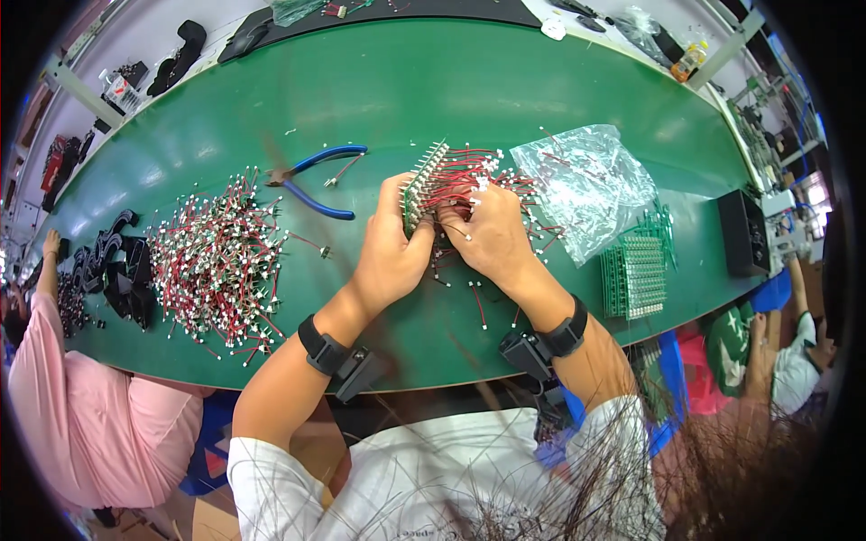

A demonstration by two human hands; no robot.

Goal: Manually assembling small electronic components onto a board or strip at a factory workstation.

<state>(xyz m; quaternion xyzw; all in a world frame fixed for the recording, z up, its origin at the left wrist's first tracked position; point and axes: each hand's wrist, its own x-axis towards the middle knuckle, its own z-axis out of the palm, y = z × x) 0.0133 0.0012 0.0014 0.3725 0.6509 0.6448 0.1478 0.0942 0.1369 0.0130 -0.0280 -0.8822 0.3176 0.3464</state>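
My left hand [393,245] is closed around a narrow green circuit board strip [424,185], holding it tilted above the table. From the strip's right side fans a bunch of red wire leads [467,171] with small white plugs. My right hand [498,236] has its fingers bent and pinched on leads close to the strip, by my left thumb; the exact lead between the fingertips is hidden. Left of my hands, blue-handled pliers [316,200] lie with their handles spread. Farther left is a large heap of short red leads with white plugs [216,261].
A clear plastic bag [591,185] lies right of my hands. Near the right front edge sits a stack of green circuit boards [639,275], beside a black bin [741,233]. Black parts [117,270] lie far left, near a co-worker in pink [117,424]. Loose leads [480,307] lie before me.
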